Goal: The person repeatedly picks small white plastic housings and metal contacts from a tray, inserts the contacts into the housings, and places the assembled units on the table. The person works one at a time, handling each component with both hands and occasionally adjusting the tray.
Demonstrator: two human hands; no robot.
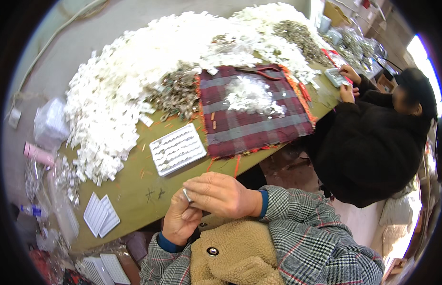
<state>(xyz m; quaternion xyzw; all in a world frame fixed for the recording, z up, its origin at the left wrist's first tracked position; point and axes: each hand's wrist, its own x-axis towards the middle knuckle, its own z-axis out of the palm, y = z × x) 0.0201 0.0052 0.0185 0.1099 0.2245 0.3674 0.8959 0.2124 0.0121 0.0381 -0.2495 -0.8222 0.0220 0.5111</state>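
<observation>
Close together at the table's front edge, my left hand [180, 221] and my right hand [224, 194] pinch a small flat whitish piece [186, 194] between them. Its exact kind is too small to make out. Just beyond my fingers lies a white tray [200, 151] with wavy rows of small white pieces in it. To the right of the tray a plaid cloth [259, 132] is spread out. On the cloth sits a heap of clear, shiny plastic bits [252, 97], and red-handled pliers [267, 72] rest near its far edge.
A large mound of white pieces [130, 71] covers the table's back and left, with a darker metallic heap [178, 92] beside the cloth. White ridged trays [101, 214] lie at the left front, near a pink bottle [38, 154]. At right a co-worker [373, 137] handles another tray [333, 77].
</observation>
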